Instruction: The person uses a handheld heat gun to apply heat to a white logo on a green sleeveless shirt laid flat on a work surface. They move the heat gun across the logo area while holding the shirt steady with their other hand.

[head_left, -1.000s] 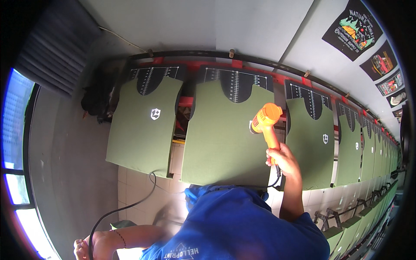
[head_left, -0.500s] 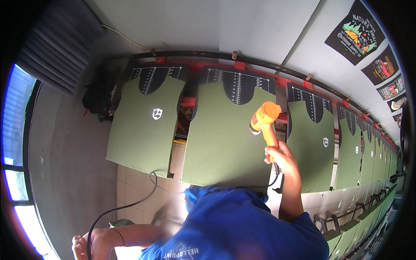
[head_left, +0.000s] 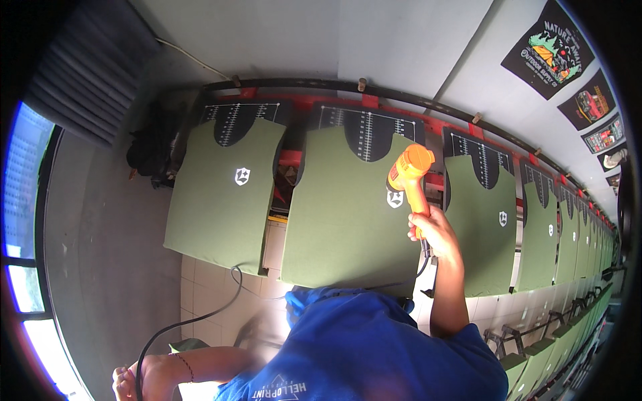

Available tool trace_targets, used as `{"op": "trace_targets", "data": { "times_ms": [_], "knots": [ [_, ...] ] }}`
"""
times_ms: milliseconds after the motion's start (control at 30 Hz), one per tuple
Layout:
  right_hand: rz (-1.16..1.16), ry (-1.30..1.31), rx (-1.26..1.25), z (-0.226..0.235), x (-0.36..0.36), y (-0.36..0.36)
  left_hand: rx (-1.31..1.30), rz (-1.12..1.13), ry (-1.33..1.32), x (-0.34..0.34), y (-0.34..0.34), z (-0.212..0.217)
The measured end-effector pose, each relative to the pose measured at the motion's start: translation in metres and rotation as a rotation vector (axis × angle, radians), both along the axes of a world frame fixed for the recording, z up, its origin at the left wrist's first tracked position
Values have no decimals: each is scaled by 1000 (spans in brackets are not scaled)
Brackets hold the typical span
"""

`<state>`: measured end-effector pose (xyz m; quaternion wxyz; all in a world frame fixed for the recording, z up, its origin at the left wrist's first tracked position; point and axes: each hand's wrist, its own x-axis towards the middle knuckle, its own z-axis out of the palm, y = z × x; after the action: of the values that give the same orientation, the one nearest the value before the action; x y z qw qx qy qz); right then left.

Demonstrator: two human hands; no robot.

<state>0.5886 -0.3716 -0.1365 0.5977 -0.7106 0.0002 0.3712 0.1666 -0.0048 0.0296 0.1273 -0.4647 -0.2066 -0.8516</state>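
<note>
My right hand (head_left: 433, 234) is wrapped round the handle of an orange heat gun (head_left: 409, 167). The gun's dark nozzle hangs just above the white shield print (head_left: 395, 198) on a green shirt (head_left: 348, 227), apart from the cloth. This shirt is stretched over a dark board (head_left: 370, 130) with white ruler marks at its neck. At the lower left, my left hand (head_left: 137, 377) has its fingers curled in, and a black power cord (head_left: 194, 319) crosses it. From the gun's handle a cord drops past the shirt's right edge.
Another printed green shirt (head_left: 214, 194) lies on a board to the left. A row of similar shirts (head_left: 478, 234) runs off to the right along a red rail (head_left: 438, 127). Behind it, dark printed pieces (head_left: 548, 50) hang on the wall. A window (head_left: 30, 187) stands at far left.
My right hand has raised the heat gun slightly away from me, so more of the white print shows below the nozzle. My left hand has barely moved.
</note>
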Motion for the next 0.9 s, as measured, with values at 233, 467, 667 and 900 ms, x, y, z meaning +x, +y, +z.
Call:
{"op": "trace_targets", "data": {
  "times_ms": [233,467,667,900],
  "knots": [
    [14,83,32,11,-18,-9,-2,-40,-4,8,2,2],
    [-22,57,-3,8,-35,-27,-35,23,-21,30,5,4],
    [-114,-5,-30,5,-33,-30,-15,-78,-165,38,13,3],
    [-175,-38,-11,4,-23,-8,-84,-7,-100,17,38,1]
  ]
}}
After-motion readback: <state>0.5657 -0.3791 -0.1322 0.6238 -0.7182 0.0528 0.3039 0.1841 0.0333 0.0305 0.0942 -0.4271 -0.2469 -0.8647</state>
